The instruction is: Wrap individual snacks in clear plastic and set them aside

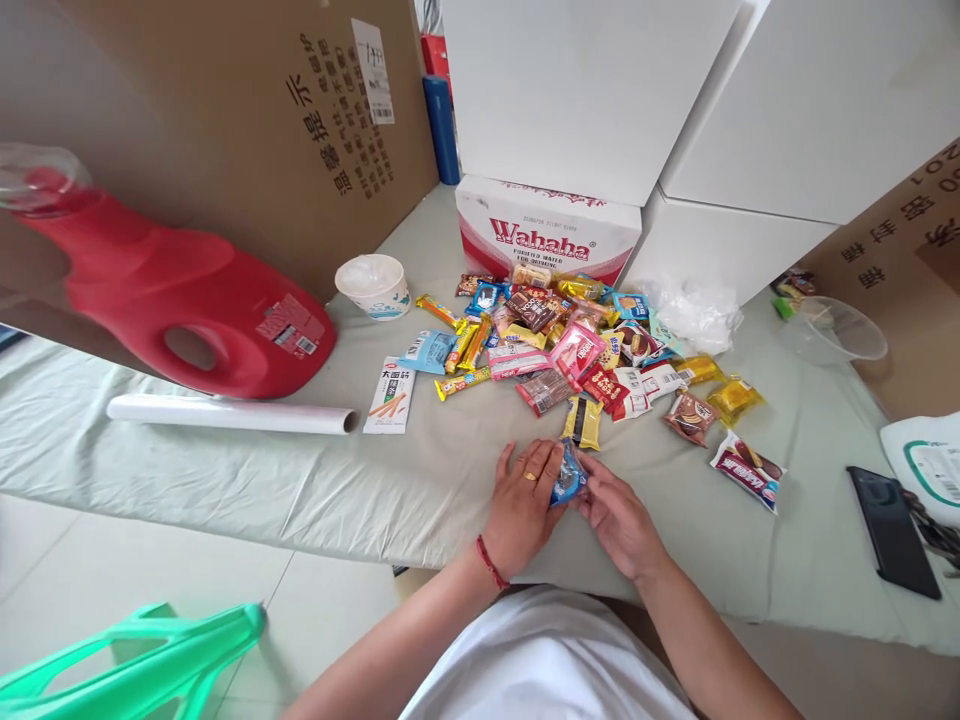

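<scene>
Near the table's front edge, a small blue snack packet [570,478] is held between both hands. My left hand [523,505] lies over its left side, a ring and a red bracelet showing, with the fingers closed against it. From the right, my right hand [619,515] pinches the packet's other edge; some of its fingertips are hidden. A yellow-wrapped snack [583,422] rests just beyond the hands. Behind it spreads a pile of wrapped snacks, among them a pink packet [577,352] and a dark brown one [531,307].
A large red jug [202,300] and a white roll [232,414] lie on the left, with a paper cup [373,287] beyond. A Wahaha carton [547,235] stands behind the pile. At right are a phone [892,530] and a clear plastic bowl [840,330].
</scene>
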Action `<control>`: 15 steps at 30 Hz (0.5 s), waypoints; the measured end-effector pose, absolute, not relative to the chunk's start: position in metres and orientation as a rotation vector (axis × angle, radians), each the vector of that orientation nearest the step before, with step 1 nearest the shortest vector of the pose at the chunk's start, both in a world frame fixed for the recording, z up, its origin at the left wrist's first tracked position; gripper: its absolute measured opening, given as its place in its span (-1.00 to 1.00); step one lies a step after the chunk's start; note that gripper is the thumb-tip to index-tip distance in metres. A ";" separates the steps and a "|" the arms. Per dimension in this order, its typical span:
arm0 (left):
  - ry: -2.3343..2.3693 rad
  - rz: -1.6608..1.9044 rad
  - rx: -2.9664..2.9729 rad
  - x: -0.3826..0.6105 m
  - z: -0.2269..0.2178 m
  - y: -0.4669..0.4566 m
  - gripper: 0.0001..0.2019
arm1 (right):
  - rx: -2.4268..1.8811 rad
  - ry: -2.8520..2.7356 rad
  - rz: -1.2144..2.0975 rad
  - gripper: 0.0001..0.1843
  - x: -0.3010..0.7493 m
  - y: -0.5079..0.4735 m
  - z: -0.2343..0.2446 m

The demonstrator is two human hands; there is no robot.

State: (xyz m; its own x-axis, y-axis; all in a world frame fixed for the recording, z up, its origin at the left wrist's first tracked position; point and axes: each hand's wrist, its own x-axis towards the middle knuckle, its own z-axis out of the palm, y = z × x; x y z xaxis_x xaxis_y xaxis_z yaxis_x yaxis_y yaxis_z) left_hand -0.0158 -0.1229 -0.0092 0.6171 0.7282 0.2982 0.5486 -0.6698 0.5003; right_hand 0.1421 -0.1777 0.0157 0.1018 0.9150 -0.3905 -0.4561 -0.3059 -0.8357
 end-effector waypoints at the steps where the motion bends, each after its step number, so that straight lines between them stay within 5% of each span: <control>1: 0.983 0.672 2.484 -0.016 -0.009 -0.124 -0.31 | -1.216 -0.562 1.493 -0.36 0.142 -0.177 0.016; 6: 0.869 0.733 2.356 -0.031 -0.006 -0.119 -0.17 | -1.292 -0.610 1.401 -0.36 0.141 -0.182 0.011; 15: 1.354 1.015 2.335 -0.158 0.000 -0.097 -0.74 | -1.689 -0.624 0.737 -0.32 0.254 -0.240 0.038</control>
State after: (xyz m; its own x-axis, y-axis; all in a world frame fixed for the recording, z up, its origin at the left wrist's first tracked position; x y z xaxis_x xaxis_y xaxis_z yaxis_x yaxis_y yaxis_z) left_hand -0.1580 -0.0968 0.0004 0.3225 0.8375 0.4412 0.6583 -0.5333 0.5312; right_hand 0.2544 -0.2401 0.0382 0.6634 0.7329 -0.1505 0.0282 -0.2255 -0.9738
